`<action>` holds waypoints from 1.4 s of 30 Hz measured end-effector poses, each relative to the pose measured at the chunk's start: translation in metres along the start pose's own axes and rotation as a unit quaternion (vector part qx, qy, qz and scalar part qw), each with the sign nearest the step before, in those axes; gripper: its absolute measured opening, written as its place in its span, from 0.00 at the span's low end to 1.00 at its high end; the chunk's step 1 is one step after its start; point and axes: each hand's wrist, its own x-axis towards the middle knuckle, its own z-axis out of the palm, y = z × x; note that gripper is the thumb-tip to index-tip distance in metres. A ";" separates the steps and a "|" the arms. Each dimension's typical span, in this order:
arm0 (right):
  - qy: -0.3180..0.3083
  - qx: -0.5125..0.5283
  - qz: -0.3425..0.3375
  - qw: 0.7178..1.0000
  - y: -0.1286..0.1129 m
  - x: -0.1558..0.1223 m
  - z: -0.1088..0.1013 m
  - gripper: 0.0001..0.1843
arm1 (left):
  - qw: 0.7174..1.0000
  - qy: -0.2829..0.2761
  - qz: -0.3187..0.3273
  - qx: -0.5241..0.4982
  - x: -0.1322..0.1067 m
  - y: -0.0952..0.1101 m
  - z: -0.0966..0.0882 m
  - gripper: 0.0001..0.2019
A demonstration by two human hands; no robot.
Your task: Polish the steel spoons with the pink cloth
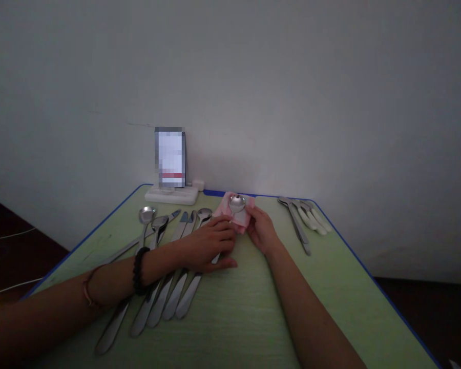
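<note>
A metal spoon (237, 204) lies with its shiny bowl against a pink and white cloth (223, 206) near the far side of the table. My left hand (209, 245) reaches across from the left, its fingers bent over the spoon's handle, a bit of which shows below the palm. The thumb points out to the right. On the other side, my right hand (262, 229) pinches the cloth's right edge beside the bowl; its fingertips are partly hidden. Beneath and beside my left forearm lie several metal spoons (147, 214) and table knives (169, 300).
At the right of the green table (238, 328) are long-handled metal cutlery (297, 225) and several white-handled pieces (311, 218). A blurred lit screen (171, 158) stands on a white base (171, 195) at the back left. The wall (292, 102) rises behind the table's blue edge.
</note>
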 end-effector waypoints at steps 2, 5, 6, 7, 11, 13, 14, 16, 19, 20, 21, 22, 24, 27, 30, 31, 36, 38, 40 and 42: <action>0.024 0.025 -0.003 0.999 -0.001 0.001 0.000 0.04 | 1.000 -0.001 0.001 -0.002 0.000 0.000 0.001 0.14; 0.039 0.042 0.002 0.998 -0.001 0.002 -0.001 0.04 | 1.000 -0.008 -0.003 -0.025 0.000 -0.002 0.003 0.15; 0.042 0.046 0.002 0.998 -0.001 0.002 -0.001 0.04 | 0.999 -0.013 -0.004 -0.042 0.000 -0.003 0.003 0.15; 0.046 0.048 0.000 0.998 0.000 0.002 -0.001 0.04 | 0.998 -0.019 -0.004 -0.060 -0.001 -0.003 0.004 0.16; 0.048 0.037 -0.004 0.998 0.001 0.002 0.001 0.05 | 0.993 -0.034 0.000 -0.115 -0.002 -0.005 0.005 0.17; 0.051 0.028 -0.004 0.998 0.001 0.002 0.002 0.06 | 0.992 -0.034 0.009 -0.125 -0.003 -0.005 0.005 0.17; 0.055 0.027 -0.005 0.998 0.001 0.002 0.002 0.06 | 0.991 -0.035 0.013 -0.128 -0.003 -0.005 0.005 0.17; 0.061 0.028 -0.008 0.998 0.001 0.003 0.003 0.06 | 0.990 -0.040 0.016 -0.132 -0.003 -0.005 0.004 0.16; 0.057 0.029 -0.015 0.998 0.002 0.004 0.003 0.06 | 0.991 -0.046 0.010 -0.129 -0.003 -0.005 0.004 0.16; 0.056 0.029 -0.019 0.998 0.003 0.004 0.003 0.06 | 0.991 -0.048 0.010 -0.126 -0.003 -0.005 0.004 0.16; 0.056 0.030 -0.022 0.998 0.003 0.004 0.003 0.06 | 0.991 -0.049 0.009 -0.122 -0.002 -0.005 0.004 0.16; 0.058 0.030 -0.025 0.998 0.003 0.004 0.002 0.06 | 0.992 -0.049 0.009 -0.119 -0.002 -0.005 0.004 0.16; 0.062 0.030 -0.030 0.997 0.004 0.005 0.001 0.06 | 0.992 -0.046 0.006 -0.114 -0.002 -0.005 0.005 0.16; 0.056 0.025 -0.039 0.997 0.006 0.006 0.000 0.06 | 0.992 -0.032 0.000 -0.119 -0.003 -0.004 0.004 0.17; 0.055 0.022 -0.040 0.997 0.008 0.008 -0.002 0.06 | 0.991 -0.001 0.012 -0.131 -0.005 -0.004 0.003 0.18; 0.056 0.024 -0.040 0.997 0.008 0.009 -0.002 0.06 | 0.991 0.011 0.020 -0.130 -0.005 -0.004 0.002 0.19; 0.045 0.026 -0.043 0.998 0.006 0.007 -0.001 0.07 | 0.989 0.059 0.089 -0.101 -0.006 -0.002 0.000 0.18; 0.015 0.025 -0.018 0.999 0.003 0.001 0.002 0.08 | 0.987 0.062 0.110 -0.095 -0.005 -0.001 -0.001 0.17; -0.046 0.026 0.039 0.998 0.000 -0.007 0.006 0.10 | 0.987 0.061 0.117 -0.094 -0.004 -0.001 -0.001 0.16; -0.104 0.024 0.102 0.989 0.000 -0.014 0.011 0.12 | 0.987 0.061 0.115 -0.097 -0.004 -0.001 -0.001 0.16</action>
